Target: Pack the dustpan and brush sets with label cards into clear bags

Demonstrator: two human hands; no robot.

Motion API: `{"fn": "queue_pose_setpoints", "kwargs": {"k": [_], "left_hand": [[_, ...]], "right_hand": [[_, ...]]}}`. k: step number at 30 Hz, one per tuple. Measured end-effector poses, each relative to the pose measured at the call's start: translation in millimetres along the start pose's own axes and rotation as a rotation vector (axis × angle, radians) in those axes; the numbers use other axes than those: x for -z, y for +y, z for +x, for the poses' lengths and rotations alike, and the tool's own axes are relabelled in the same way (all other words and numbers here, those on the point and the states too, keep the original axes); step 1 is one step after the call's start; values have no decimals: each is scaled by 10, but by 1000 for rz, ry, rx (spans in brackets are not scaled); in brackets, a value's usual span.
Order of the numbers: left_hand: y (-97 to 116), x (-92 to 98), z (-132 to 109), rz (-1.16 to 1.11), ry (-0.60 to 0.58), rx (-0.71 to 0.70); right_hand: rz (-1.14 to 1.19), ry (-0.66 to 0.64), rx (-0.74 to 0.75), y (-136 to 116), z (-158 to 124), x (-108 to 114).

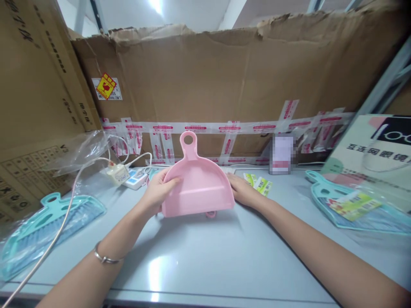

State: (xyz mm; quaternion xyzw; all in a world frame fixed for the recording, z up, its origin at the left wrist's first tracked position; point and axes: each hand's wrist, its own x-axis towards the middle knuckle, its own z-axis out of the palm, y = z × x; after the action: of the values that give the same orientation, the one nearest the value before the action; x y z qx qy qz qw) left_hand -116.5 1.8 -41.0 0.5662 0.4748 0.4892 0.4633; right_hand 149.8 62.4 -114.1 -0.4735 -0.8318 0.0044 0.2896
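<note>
A pink dustpan (199,184) stands tilted up in the middle of the table, its handle with a round hole pointing upward. My left hand (160,186) grips its left edge, thumb on the front face and fingers behind. My right hand (242,188) is at the right edge, palm down and low by the tabletop. Its fingertips go behind the dustpan, so whether they hold anything is hidden. A small pink loop (210,214) pokes out under the dustpan's lower edge; the rest of it is out of sight. Green-and-yellow cards (263,186) lie just beyond my right hand.
Bagged turquoise dustpan-and-brush sets lie at the left (61,218) and right (353,207). A white cable (69,205) runs past the left one to a power strip (135,179). Behind stand a large cardboard box (208,81) and a blurred phone-like object (281,154). A printed box (369,158) leans right.
</note>
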Motion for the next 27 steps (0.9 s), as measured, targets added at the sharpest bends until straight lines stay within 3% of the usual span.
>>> {"fn": "queue_pose_setpoints", "kwargs": {"k": [4, 8, 12, 15, 19, 23, 25, 27], "left_hand": [[-16, 2, -20, -36, -35, 29], [-30, -13, -19, -33, -66, 38], [-59, -29, -9, -23, -80, 46], [-81, -36, -13, -23, -81, 85], [-95, -54, -34, 21, -98, 127], [-115, -76, -47, 37, -133, 164], [-127, -83, -46, 39, -127, 183], [-136, -91, -43, 19, -140, 202]], "right_hand": [[-34, -52, -22, -29, 2, -12], [-78, -15, -72, -62, 10, 57], [-110, 102, -163, -59, 6, 215], [-65, 250, -329, -25, -15, 417], [181, 571, -484, 57, -44, 746], [631, 844, -421, 13, -80, 1067], [801, 830, -389, -120, -105, 1160], [913, 681, -387, -317, -134, 1152]]}}
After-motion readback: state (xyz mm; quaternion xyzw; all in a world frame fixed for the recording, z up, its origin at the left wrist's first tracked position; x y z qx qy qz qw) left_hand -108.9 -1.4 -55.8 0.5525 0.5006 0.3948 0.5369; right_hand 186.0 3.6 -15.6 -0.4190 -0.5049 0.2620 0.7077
